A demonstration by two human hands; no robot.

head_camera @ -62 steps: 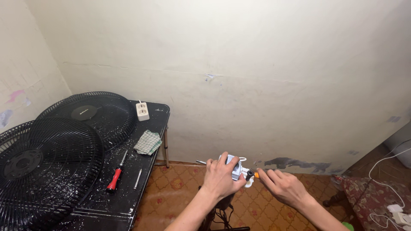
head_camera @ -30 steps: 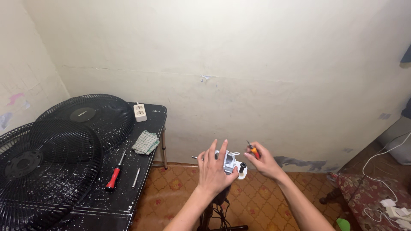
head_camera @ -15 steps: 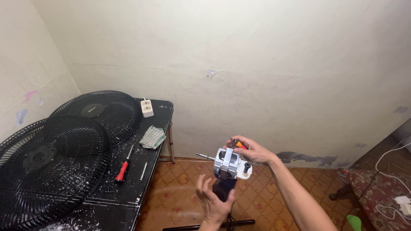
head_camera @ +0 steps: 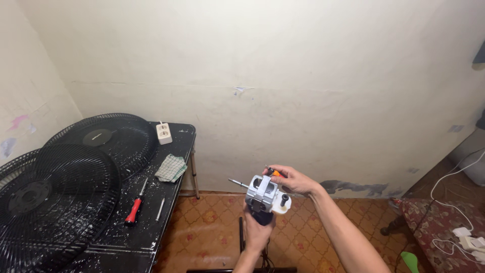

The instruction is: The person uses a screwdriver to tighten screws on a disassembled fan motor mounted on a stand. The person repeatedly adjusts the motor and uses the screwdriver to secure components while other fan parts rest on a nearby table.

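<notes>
Gripping the fan motor (head_camera: 265, 194) from below, left hand (head_camera: 257, 230); right hand (head_camera: 293, 181) apparently pinches its half-hidden top.

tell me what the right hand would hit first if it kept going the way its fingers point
The right hand points left across the top of the grey fan motor. Past it, probably the black table, though depth is unclear.

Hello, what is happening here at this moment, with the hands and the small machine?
A person holds a small grey fan motor up over the tiled floor. The left hand grips it from below, and the right hand rests on its top with an orange-handled tool. To the left, a black table carries two black fan grilles, a red screwdriver, a folded cloth and a white power strip.
</notes>
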